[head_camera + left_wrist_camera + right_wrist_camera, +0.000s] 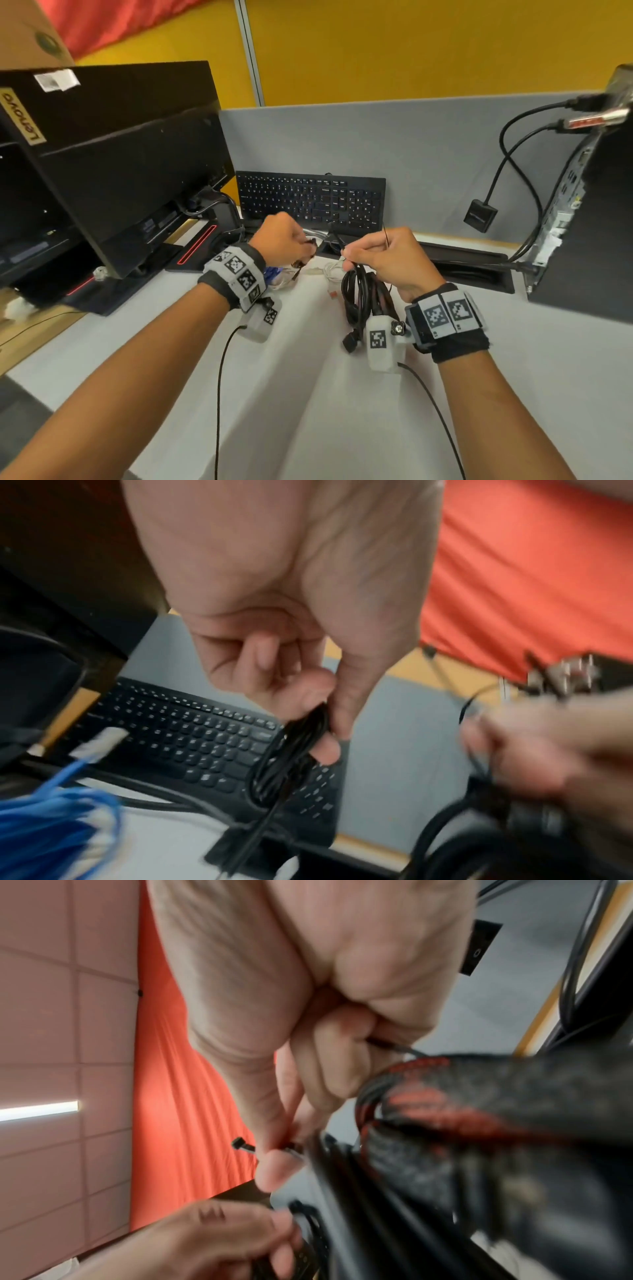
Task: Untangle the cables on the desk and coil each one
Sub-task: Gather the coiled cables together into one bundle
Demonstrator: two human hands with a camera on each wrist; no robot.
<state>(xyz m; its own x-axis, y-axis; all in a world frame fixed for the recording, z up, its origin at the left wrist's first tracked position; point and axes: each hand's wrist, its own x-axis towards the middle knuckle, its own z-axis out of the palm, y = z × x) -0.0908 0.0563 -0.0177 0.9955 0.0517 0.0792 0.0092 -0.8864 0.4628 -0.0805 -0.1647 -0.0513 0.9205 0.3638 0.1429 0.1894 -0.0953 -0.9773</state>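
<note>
— Black cable (301, 739), thin and looped, is pinched between the thumb and curled fingers (260, 653) of the left hand (286, 241). See it?

— Yes! And the right hand (387, 260)?

— Its fingers are curled tight too. They hold a fat bundle of black cables (358, 294), and the bundle hangs down from the fist. A red and black woven cable (428, 1110) sits in that bundle. A thin black tie (386, 236) sticks up past the fingers toward 12 o'clock.

— Where are the hands?

— Close together, above the white desk (308, 394).

— What else is there?

— White cables (329, 270) lie on the desk between the hands. Blue cable (51, 818) lies at 8 o'clock from the left hand. A keyboard (310, 200) stands at 12 o'clock, a monitor (113, 154) at 10 o'clock, and a computer box (589, 219) at 3 o'clock.
</note>
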